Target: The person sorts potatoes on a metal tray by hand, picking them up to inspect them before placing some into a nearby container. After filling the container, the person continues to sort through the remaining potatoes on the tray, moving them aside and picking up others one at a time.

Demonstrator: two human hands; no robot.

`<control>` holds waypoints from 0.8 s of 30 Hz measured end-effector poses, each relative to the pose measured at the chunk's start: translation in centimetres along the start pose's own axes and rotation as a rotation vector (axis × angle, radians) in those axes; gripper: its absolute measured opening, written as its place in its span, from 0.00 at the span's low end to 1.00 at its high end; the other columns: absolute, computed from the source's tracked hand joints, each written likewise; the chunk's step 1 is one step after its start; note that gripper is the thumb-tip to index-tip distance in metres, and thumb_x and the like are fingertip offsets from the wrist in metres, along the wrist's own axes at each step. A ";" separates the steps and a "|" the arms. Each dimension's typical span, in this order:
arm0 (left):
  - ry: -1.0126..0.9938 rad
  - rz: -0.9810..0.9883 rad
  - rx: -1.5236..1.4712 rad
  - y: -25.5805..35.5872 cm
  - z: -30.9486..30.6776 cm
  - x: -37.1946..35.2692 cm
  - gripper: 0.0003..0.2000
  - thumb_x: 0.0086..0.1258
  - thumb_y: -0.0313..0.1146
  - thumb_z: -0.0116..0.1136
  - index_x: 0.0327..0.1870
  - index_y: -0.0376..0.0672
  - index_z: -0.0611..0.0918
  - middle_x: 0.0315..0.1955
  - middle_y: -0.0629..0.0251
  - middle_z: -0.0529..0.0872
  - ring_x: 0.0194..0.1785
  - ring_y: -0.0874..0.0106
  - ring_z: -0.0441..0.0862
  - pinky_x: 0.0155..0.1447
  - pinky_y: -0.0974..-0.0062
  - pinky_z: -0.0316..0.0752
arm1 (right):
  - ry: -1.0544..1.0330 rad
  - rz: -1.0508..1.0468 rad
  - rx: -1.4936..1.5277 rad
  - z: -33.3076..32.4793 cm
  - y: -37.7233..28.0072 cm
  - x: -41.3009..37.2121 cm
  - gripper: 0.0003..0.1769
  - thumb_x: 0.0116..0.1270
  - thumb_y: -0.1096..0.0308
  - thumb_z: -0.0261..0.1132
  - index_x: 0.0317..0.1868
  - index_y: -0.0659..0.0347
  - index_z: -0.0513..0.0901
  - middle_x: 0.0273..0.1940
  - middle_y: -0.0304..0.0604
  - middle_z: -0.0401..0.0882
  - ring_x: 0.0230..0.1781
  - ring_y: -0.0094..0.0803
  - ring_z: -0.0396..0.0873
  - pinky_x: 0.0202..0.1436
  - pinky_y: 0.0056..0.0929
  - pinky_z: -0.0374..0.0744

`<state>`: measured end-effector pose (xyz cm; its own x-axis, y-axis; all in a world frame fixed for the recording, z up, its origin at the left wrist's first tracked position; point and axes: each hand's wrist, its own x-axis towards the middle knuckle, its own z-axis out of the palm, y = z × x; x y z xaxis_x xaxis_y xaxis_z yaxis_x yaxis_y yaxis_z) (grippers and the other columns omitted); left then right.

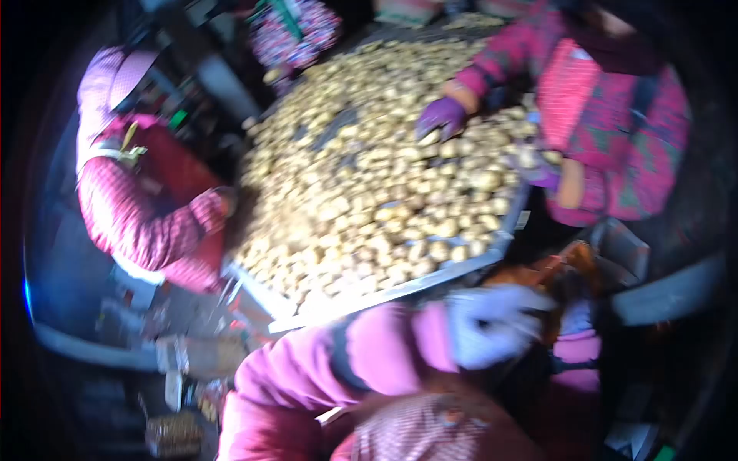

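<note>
Many pale, roundish potatoes [384,177] cover a table with a light metal rim [400,290]. My left hand [496,326], in a pale blue glove and pink sleeve, is just off the table's near edge. It is blurred, but its fingers look stretched to the right and apart, with nothing seen between them. Further right and lower is my right hand [576,319], also gloved, beside an orange-brown container or sack [573,265]. Its fingers are lost in shadow and blur, so I cannot tell what it holds.
A person [146,184] in pink checks stands at the table's left. Across on the right, a person [630,131] has purple-gloved hands [441,119] on the potatoes. Another person's patterned clothing [296,31] shows at the back. Cardboard [204,356] and a basket [173,436] are at lower left.
</note>
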<state>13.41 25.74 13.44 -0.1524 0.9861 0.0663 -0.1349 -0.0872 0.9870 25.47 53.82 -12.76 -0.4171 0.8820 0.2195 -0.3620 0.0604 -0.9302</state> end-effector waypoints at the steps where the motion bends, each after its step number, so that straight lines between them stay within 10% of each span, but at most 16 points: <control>1: 0.109 0.524 0.386 1.8 1.6 0.5 0.19 0.69 0.32 0.57 0.60 0.36 0.75 0.39 0.57 0.82 0.43 0.65 0.82 0.45 0.72 0.77 | -0.023 -0.565 0.094 2.7 1.8 -0.9 0.12 0.74 0.65 0.57 0.53 0.60 0.79 0.51 0.47 0.80 0.49 0.42 0.81 0.56 0.36 0.81; 2: 0.123 0.625 0.432 4.9 3.1 -0.1 0.16 0.67 0.31 0.59 0.55 0.37 0.77 0.34 0.57 0.79 0.36 0.63 0.80 0.40 0.70 0.76 | -0.251 -0.438 -0.728 -0.9 4.6 -2.1 0.11 0.71 0.69 0.59 0.50 0.65 0.79 0.49 0.49 0.81 0.50 0.44 0.81 0.56 0.35 0.81; 3: 0.126 0.734 0.465 6.8 3.9 -0.5 0.13 0.65 0.30 0.61 0.50 0.38 0.79 0.28 0.58 0.75 0.30 0.61 0.78 0.36 0.68 0.75 | -0.629 -1.037 -1.035 5.3 -6.1 -1.2 0.11 0.69 0.74 0.60 0.49 0.67 0.79 0.48 0.51 0.80 0.51 0.43 0.80 0.55 0.36 0.80; 5: 0.092 0.872 0.259 8.8 3.4 -2.0 0.13 0.66 0.30 0.60 0.49 0.38 0.79 0.29 0.58 0.76 0.30 0.61 0.79 0.36 0.68 0.75 | -0.604 -0.050 -0.598 14.6 -12.5 -5.5 0.14 0.65 0.76 0.62 0.51 0.68 0.78 0.47 0.53 0.80 0.50 0.45 0.80 0.54 0.38 0.79; 6: 0.071 0.912 0.168 9.6 2.8 -2.9 0.13 0.66 0.30 0.60 0.49 0.37 0.79 0.29 0.58 0.76 0.30 0.61 0.79 0.36 0.68 0.75 | -0.758 -0.486 -0.745 15.7 -11.2 -5.3 0.16 0.66 0.74 0.62 0.53 0.67 0.78 0.48 0.55 0.79 0.49 0.48 0.79 0.54 0.38 0.78; 18: 0.216 0.973 -0.186 12.8 -5.8 -9.2 0.11 0.68 0.30 0.58 0.49 0.37 0.79 0.32 0.59 0.80 0.31 0.62 0.80 0.36 0.70 0.76 | -0.736 -0.444 -1.150 26.6 -3.5 -6.3 0.21 0.66 0.59 0.63 0.56 0.58 0.78 0.54 0.48 0.77 0.54 0.49 0.74 0.58 0.46 0.72; 21: 0.327 0.781 -0.143 10.0 -8.0 -9.8 0.11 0.68 0.29 0.58 0.48 0.36 0.79 0.33 0.59 0.81 0.31 0.63 0.81 0.37 0.71 0.76 | -0.657 -0.494 -1.327 26.6 -2.7 -7.0 0.22 0.66 0.56 0.62 0.56 0.56 0.78 0.58 0.45 0.76 0.56 0.47 0.74 0.59 0.47 0.71; 24: 0.249 0.015 -0.071 2.3 -11.8 -13.3 0.19 0.75 0.30 0.50 0.65 0.39 0.73 0.45 0.67 0.82 0.42 0.78 0.77 0.47 0.77 0.74 | -0.606 -0.478 -1.293 26.4 -1.8 -6.9 0.20 0.66 0.55 0.61 0.55 0.55 0.79 0.59 0.43 0.75 0.56 0.46 0.73 0.59 0.46 0.71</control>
<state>3.61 10.79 13.08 -0.3900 0.9202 0.0341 -0.1980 -0.1200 0.9728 7.04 35.26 -4.82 -0.8642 0.3589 0.3526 0.2696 0.9221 -0.2776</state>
